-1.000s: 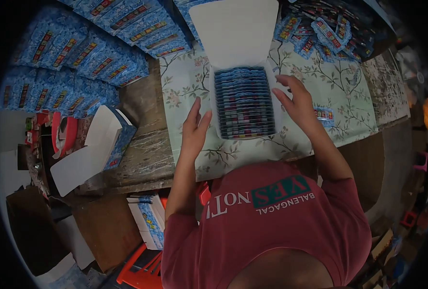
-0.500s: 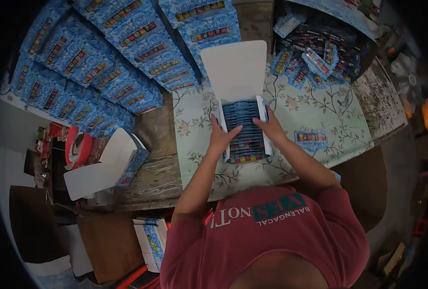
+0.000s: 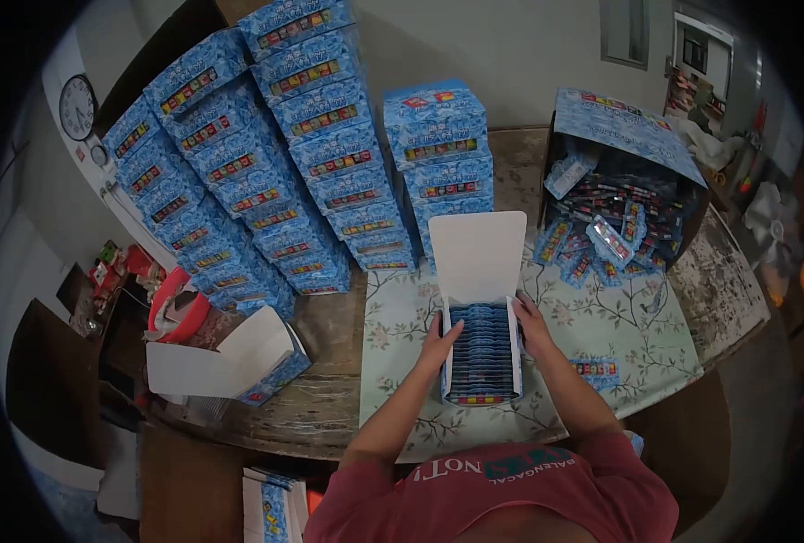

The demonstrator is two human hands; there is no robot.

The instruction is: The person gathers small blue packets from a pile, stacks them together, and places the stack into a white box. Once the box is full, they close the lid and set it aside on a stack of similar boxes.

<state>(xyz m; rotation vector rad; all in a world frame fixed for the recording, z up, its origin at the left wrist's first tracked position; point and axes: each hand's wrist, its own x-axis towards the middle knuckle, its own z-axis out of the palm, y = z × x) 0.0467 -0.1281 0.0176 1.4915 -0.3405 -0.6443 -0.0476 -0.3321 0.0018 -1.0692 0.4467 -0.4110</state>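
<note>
Left hand and right hand hold the sides of an open box filled with packets

The left hand (image 3: pixel 440 345), partly open and curved, holds the left wall of the open box (image 3: pixel 483 397), its thumb reaching over the edge toward the packets (image 3: pixel 480 348). The right hand (image 3: pixel 533 328), also partly open, holds the right wall near the top corner. The box rests on a floral cloth (image 3: pixel 402 362) spread over the counter (image 3: pixel 334 385), its white lid (image 3: pixel 479 253) raised at the far end. The packets stand in a tight row inside.

Just right of the right forearm, a single packet (image 3: pixel 598 372) lies on the cloth. Beyond it, a large patterned box (image 3: pixel 632 136) lies on its side, loose packets (image 3: pixel 612 240) heaped at its opening. Stacked blue boxes (image 3: pixel 329 136) rise behind and to the left, and a second box (image 3: pixel 275 371), its white flaps open, sits on bare wood at left.
</note>
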